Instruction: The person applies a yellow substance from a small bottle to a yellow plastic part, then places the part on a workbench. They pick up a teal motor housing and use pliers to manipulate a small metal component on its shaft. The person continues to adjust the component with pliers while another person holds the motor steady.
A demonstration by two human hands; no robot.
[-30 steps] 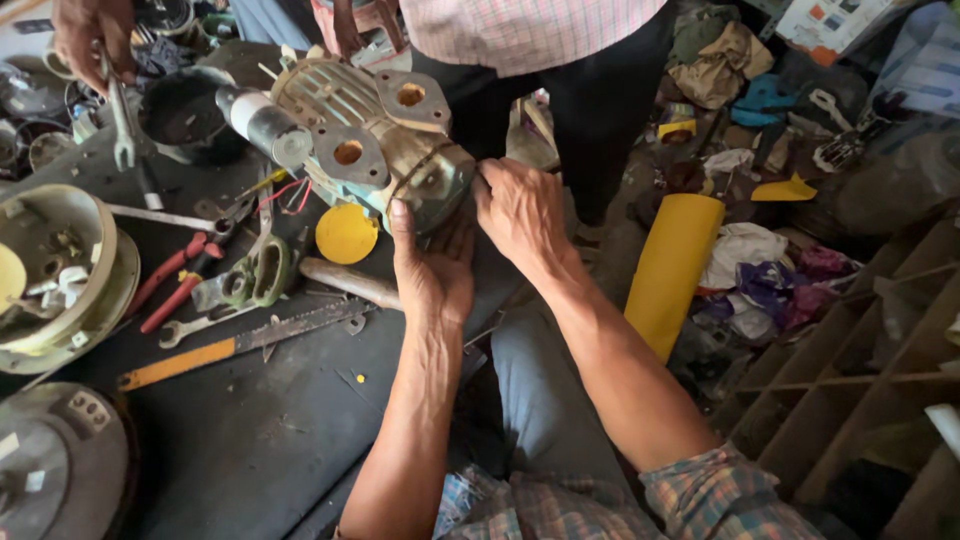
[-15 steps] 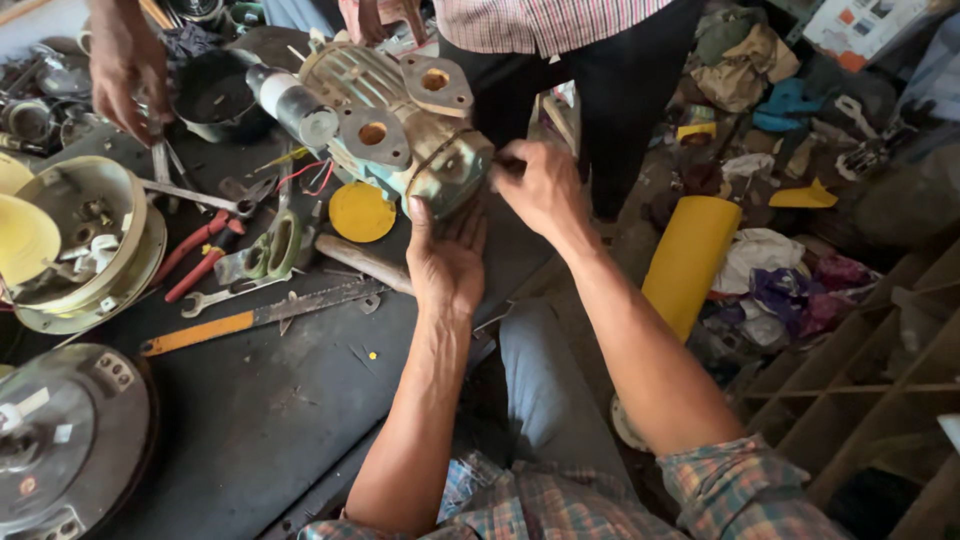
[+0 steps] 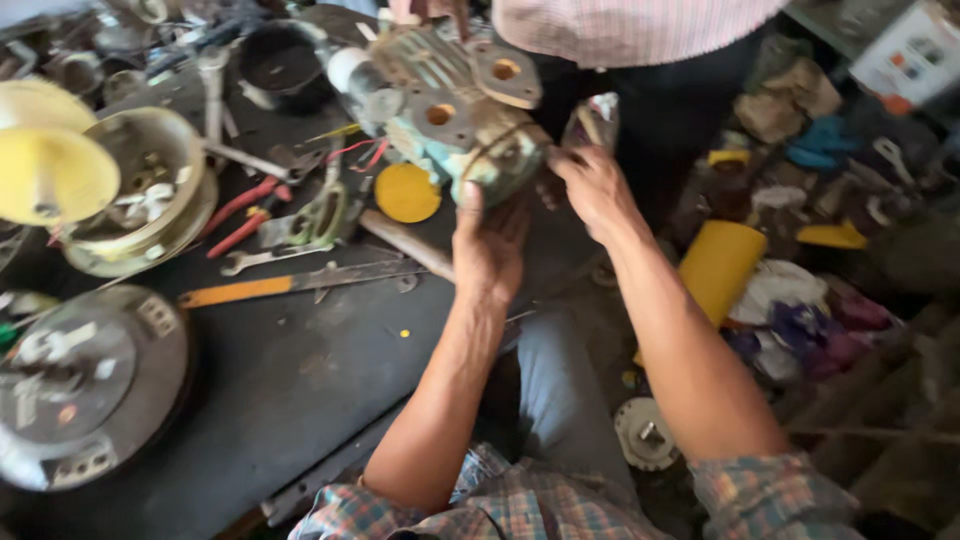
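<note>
A worn greenish metal pump body point(image 3: 455, 115) with round ports lies on the dark workbench point(image 3: 290, 380) near its far edge. My left hand point(image 3: 487, 245) cups its near end from below, fingers wrapped on the casing. My right hand point(image 3: 590, 180) touches the same end from the right, fingers pinched at its edge. Another person in a striped shirt point(image 3: 620, 25) stands behind the pump, with a hand on its far side.
A yellow disc point(image 3: 407, 192), red-handled pliers point(image 3: 240, 215), a spanner point(image 3: 265, 260) and an orange-handled blade point(image 3: 300, 283) lie left of the pump. Round metal housings point(image 3: 150, 190) and a grey cover point(image 3: 85, 385) sit at the left. A yellow cylinder point(image 3: 720, 265) stands on the cluttered floor at right.
The view has shifted, so the pump and hands sit higher in frame. My right hand has slid from the top of the casing to its right edge. My left hand keeps its hold.
</note>
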